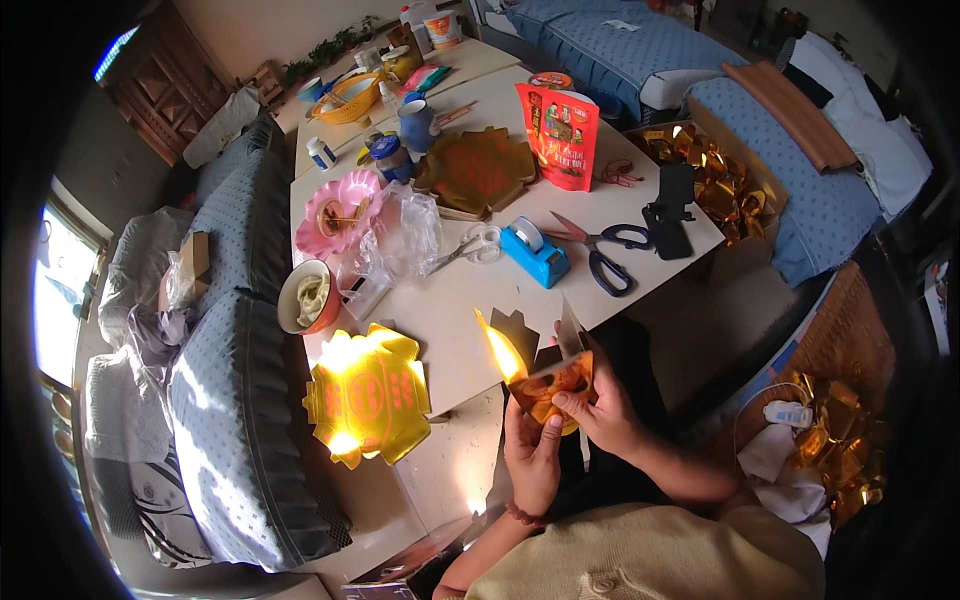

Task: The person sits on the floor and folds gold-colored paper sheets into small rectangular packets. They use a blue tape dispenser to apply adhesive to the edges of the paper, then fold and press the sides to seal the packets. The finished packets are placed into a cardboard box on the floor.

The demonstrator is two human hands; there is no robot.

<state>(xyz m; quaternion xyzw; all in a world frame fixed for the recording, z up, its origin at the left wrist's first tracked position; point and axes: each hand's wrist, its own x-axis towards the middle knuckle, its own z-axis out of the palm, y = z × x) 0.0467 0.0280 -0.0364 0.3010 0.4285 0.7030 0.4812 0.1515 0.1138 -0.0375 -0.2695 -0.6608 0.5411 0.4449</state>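
Note:
My left hand (pixel 534 457) and my right hand (pixel 600 412) both hold a partly folded gold foil paper piece (pixel 551 386) just off the table's near edge. Its flaps stand up, and one at the left shines brightly in the sun. Both thumbs press on its near side. Left of my hands, a flat gold foil paper cut-out (pixel 367 395) with red printing lies partly over the table edge. A stack of similar cut-outs (pixel 476 169) lies farther back. A blue tape dispenser (pixel 535 253) stands between white-handled scissors (pixel 472 247) and dark-handled scissors (pixel 604 244).
A bowl with pale contents (pixel 306 297), a pink scalloped dish (pixel 341 214) and a clear plastic bag (pixel 409 225) stand at the left. A red pouch (pixel 559 139) and a black phone stand (pixel 667 214) are at the right. Folded gold pieces fill a cardboard box (pixel 739 172).

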